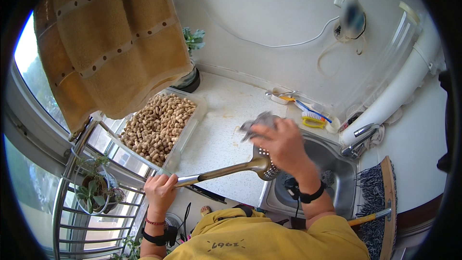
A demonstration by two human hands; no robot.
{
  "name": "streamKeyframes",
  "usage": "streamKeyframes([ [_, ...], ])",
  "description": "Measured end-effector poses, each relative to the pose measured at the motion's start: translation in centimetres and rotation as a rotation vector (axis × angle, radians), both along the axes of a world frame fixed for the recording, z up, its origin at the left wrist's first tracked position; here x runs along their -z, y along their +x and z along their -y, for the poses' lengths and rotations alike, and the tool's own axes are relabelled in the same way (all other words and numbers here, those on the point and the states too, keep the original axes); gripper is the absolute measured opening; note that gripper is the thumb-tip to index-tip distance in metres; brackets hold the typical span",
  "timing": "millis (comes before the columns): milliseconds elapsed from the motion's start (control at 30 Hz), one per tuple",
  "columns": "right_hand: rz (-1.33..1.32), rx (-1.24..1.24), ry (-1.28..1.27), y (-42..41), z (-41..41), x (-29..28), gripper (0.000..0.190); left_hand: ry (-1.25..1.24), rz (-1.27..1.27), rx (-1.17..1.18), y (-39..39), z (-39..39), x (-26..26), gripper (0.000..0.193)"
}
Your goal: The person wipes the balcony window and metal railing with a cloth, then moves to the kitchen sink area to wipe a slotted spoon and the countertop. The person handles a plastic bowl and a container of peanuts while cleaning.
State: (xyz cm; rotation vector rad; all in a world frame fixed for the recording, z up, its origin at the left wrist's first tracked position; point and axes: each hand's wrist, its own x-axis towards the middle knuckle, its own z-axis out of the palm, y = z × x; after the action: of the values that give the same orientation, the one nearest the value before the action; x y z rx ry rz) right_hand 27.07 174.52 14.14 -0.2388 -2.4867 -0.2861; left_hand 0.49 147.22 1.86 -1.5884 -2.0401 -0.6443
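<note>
My left hand [160, 189] grips the end of the long handle of a metal skimmer [265, 168] with a perforated bowl. The bowl is at the left edge of a stainless steel sink [348, 187]. Above the bowl, my right hand [283, 144] holds a crumpled grey cloth [265, 122], slightly blurred, and hides part of the bowl. Whether the cloth touches the metal I cannot tell. Left of the skimmer, a clear plastic bin [198, 115] full of unshelled peanuts [158, 126] stands on the white speckled counter [223, 122].
A brown towel [119, 43] hangs over part of the bin. Brushes [312, 115] lie behind the sink, near the faucet [361, 139] and a white pipe [389, 94]. A mop [375, 202] leans at the right. A metal railing [97, 222] and potted succulent [92, 195] are at the left.
</note>
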Motion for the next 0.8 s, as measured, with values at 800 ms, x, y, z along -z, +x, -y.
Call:
streamKeyframes([
  [800,-0.365,0.26,-1.407,4.4,-11.5,5.6,0.048,0.139,0.066,-0.078,-0.1,0.7,1.9,0.023],
])
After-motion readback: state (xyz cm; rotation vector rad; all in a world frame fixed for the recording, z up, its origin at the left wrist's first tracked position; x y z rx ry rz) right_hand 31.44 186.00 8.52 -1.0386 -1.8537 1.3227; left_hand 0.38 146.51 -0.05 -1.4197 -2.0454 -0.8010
